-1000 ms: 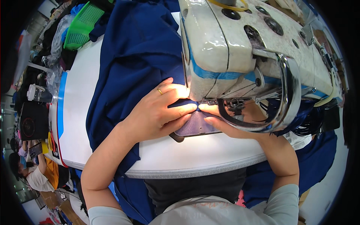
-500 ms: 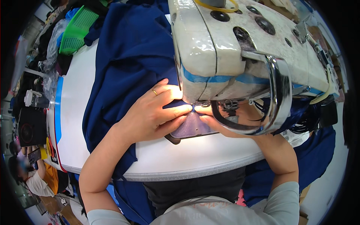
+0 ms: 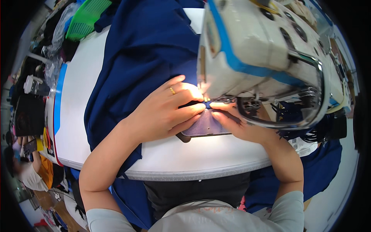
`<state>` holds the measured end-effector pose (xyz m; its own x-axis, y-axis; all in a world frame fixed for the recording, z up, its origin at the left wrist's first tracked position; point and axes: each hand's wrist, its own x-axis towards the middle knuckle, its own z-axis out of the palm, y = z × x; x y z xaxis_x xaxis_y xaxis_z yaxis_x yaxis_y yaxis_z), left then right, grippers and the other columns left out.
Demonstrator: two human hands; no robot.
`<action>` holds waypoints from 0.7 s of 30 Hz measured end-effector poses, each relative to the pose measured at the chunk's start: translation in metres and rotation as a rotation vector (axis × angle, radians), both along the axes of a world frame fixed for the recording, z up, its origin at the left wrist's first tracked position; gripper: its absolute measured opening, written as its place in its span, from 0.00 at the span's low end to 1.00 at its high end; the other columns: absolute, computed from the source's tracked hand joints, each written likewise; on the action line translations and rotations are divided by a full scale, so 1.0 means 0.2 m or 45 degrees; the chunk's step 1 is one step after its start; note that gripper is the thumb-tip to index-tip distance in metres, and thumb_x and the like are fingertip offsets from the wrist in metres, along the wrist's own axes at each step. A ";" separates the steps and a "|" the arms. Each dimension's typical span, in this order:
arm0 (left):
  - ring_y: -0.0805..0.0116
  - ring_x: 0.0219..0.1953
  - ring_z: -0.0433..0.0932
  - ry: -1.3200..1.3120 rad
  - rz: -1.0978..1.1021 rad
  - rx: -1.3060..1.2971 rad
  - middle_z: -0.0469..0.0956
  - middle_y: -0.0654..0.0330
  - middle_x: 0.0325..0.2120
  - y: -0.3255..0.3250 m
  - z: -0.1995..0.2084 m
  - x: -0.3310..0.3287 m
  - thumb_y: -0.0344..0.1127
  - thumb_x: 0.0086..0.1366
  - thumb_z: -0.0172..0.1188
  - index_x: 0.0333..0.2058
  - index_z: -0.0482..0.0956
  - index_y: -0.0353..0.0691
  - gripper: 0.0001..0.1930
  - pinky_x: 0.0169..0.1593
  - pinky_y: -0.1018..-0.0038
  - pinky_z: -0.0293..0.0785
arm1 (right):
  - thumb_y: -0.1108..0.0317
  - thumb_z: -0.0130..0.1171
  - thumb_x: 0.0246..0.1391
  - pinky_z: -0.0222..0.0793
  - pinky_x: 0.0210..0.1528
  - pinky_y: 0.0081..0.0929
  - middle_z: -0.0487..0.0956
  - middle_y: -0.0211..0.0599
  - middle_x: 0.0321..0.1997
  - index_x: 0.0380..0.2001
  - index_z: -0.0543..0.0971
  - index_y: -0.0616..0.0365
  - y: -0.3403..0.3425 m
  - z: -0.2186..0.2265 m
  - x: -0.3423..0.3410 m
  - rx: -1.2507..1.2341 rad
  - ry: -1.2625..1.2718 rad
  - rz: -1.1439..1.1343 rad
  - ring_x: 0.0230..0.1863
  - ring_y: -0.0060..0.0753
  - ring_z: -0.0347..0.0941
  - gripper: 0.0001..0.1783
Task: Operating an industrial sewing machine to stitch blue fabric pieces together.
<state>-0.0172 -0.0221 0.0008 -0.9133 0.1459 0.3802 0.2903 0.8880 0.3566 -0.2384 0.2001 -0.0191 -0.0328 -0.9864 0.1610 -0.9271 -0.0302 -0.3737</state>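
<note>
Under the head of a white industrial sewing machine (image 3: 247, 50), a length of navy blue fabric (image 3: 135, 65) lies across the table and runs up to the lit stitching spot. My left hand (image 3: 168, 110), with a gold ring, rests on this fabric, its thumb and forefinger closed on the edge beside the presser foot. From the other side, my right hand (image 3: 247, 125) pinches the same small bit of navy cloth; its fingers are partly behind the machine's chrome guard loop. The fingertips of both hands nearly meet over a shiny metal plate (image 3: 212, 125).
The white table (image 3: 201, 158) has a curved grey front edge. Dark blue thread or strips (image 3: 297, 120) hang at the machine's right, above more navy fabric (image 3: 324, 166). A green basket (image 3: 87, 21) stands far left. Another person (image 3: 34, 174) is at the lower left.
My view has shifted, so the machine appears farther right and shows more of its needle area. Both hands stay at the stitching spot, still pinching the cloth.
</note>
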 end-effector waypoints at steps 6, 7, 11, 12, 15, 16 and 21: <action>0.55 0.56 0.81 0.164 0.000 0.052 0.81 0.59 0.52 0.00 -0.06 -0.03 0.33 0.67 0.71 0.49 0.88 0.42 0.12 0.72 0.51 0.71 | 0.72 0.76 0.62 0.84 0.48 0.32 0.92 0.40 0.43 0.46 0.89 0.56 -0.08 0.08 0.12 -0.188 -0.118 -0.053 0.43 0.37 0.90 0.10; 0.53 0.55 0.81 0.173 -0.007 0.056 0.82 0.59 0.53 0.01 -0.06 -0.03 0.32 0.67 0.72 0.51 0.89 0.42 0.14 0.71 0.50 0.73 | 0.74 0.76 0.62 0.84 0.47 0.31 0.92 0.41 0.43 0.44 0.89 0.57 -0.08 0.09 0.14 -0.225 -0.141 -0.072 0.42 0.37 0.90 0.09; 0.55 0.55 0.81 0.150 0.010 0.081 0.82 0.59 0.52 0.00 -0.07 -0.01 0.34 0.68 0.71 0.50 0.89 0.42 0.13 0.73 0.50 0.72 | 0.74 0.77 0.62 0.85 0.45 0.31 0.92 0.40 0.44 0.43 0.89 0.56 -0.09 0.18 0.22 -0.150 0.269 -0.084 0.41 0.39 0.90 0.08; 0.57 0.54 0.80 0.211 0.012 0.079 0.81 0.59 0.48 0.01 -0.08 -0.02 0.35 0.67 0.70 0.44 0.88 0.41 0.09 0.71 0.55 0.72 | 0.72 0.77 0.62 0.85 0.44 0.32 0.92 0.39 0.44 0.43 0.89 0.56 -0.09 0.16 0.23 -0.187 0.378 -0.099 0.41 0.40 0.90 0.08; 0.60 0.53 0.79 0.277 0.021 0.090 0.81 0.60 0.44 0.01 -0.10 -0.03 0.36 0.67 0.69 0.36 0.87 0.40 0.06 0.70 0.60 0.72 | 0.72 0.76 0.62 0.85 0.44 0.31 0.92 0.40 0.46 0.44 0.89 0.57 -0.10 0.18 0.25 -0.196 0.182 -0.155 0.42 0.40 0.90 0.08; 0.60 0.53 0.79 0.268 0.018 0.092 0.81 0.60 0.44 0.01 -0.10 -0.03 0.36 0.67 0.69 0.34 0.87 0.40 0.06 0.70 0.60 0.72 | 0.72 0.76 0.62 0.85 0.44 0.31 0.92 0.40 0.46 0.44 0.89 0.57 -0.10 0.17 0.25 -0.187 0.193 -0.149 0.42 0.40 0.90 0.08; 0.56 0.54 0.80 0.179 0.000 0.119 0.79 0.58 0.48 0.01 -0.10 -0.02 0.36 0.69 0.70 0.48 0.88 0.40 0.12 0.74 0.52 0.71 | 0.74 0.76 0.62 0.83 0.55 0.31 0.92 0.44 0.48 0.43 0.89 0.62 -0.10 0.15 0.24 -0.177 -0.203 -0.281 0.48 0.38 0.91 0.08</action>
<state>-0.0216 -0.0209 -0.0191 -0.8500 0.1036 0.5165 0.3430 0.8529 0.3935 -0.1911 0.1807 0.0105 -0.2795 -0.9215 0.2697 -0.8471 0.1043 -0.5211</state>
